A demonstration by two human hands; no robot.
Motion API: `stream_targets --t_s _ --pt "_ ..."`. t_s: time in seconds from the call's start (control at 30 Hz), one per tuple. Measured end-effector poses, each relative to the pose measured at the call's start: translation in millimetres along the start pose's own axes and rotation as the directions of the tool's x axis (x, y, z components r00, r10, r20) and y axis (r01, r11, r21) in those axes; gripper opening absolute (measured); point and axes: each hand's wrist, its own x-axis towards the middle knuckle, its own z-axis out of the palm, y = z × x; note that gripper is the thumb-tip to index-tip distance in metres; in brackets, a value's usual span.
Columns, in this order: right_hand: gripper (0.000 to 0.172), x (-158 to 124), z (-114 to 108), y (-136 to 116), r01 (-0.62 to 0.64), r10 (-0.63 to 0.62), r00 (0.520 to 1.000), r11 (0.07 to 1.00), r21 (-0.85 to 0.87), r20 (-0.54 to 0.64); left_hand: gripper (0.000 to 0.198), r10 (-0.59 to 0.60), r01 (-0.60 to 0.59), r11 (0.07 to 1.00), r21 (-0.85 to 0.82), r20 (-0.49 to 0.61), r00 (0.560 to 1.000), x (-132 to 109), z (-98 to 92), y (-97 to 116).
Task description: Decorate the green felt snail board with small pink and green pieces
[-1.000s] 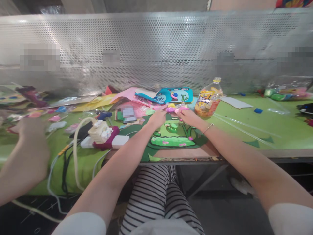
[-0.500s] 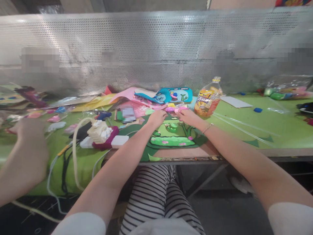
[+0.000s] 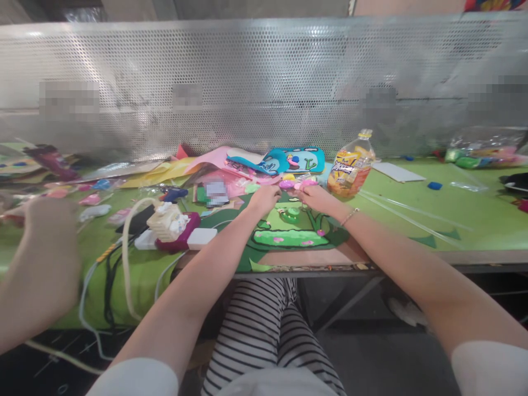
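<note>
My left hand [image 3: 266, 199] is closed, its fingertips pinched together above the upper edge of a green craft picture [image 3: 291, 238]. Opposite it, my right hand [image 3: 314, 197] is also closed in a pinch. Anything between the fingers is too small or hidden to make out. Just beyond the fingertips lie a purple lump [image 3: 286, 185], a yellow lump [image 3: 289, 177] and a pink lump [image 3: 307, 183], which look like modelling clay. The picture carries a raised green round shape [image 3: 292, 213] and a light green strip with pink spots along its bottom.
A plastic bottle [image 3: 350, 168] with orange contents stands right of my hands. Behind lies a blue decorated craft piece [image 3: 299, 159]. A power strip with plugs [image 3: 177, 228] and cables sits at left. Another person's arm [image 3: 47, 264] reaches in there. A perforated metal panel [image 3: 247, 82] backs the table.
My hands stay almost in place, with only slight finger movement. The other person's arm at the left has shifted slightly.
</note>
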Motion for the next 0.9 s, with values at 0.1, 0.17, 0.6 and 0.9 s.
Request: stream_targets --t_s 0.1,0.17,0.6,0.9 --pt "0.036 -0.6 0.3 -0.3 0.020 -0.020 1.000 1.000 0.013 0.006 0.017 0.003 -0.003 1.000 -0.018 -0.007 1.000 -1.2 -0.4 0.3" --pt "0.034 -0.6 0.9 0.4 0.050 -0.050 0.999 0.998 0.027 0.009 0.015 0.005 -0.005 1.000 -0.026 -0.009 1.000 -2.0 -0.6 0.9" --pt "0.038 -1.6 0.0 0.1 0.050 -0.051 0.998 0.998 0.034 0.044 0.028 0.003 -0.003 1.000 0.007 -0.005 1.000 -7.3 -5.4 9.2" --pt "0.034 -2.9 -1.0 -2.5 0.081 -0.082 0.995 0.996 0.021 0.057 0.030 0.032 -0.032 0.999 0.039 0.007 0.999 -8.0 -3.9 9.1"
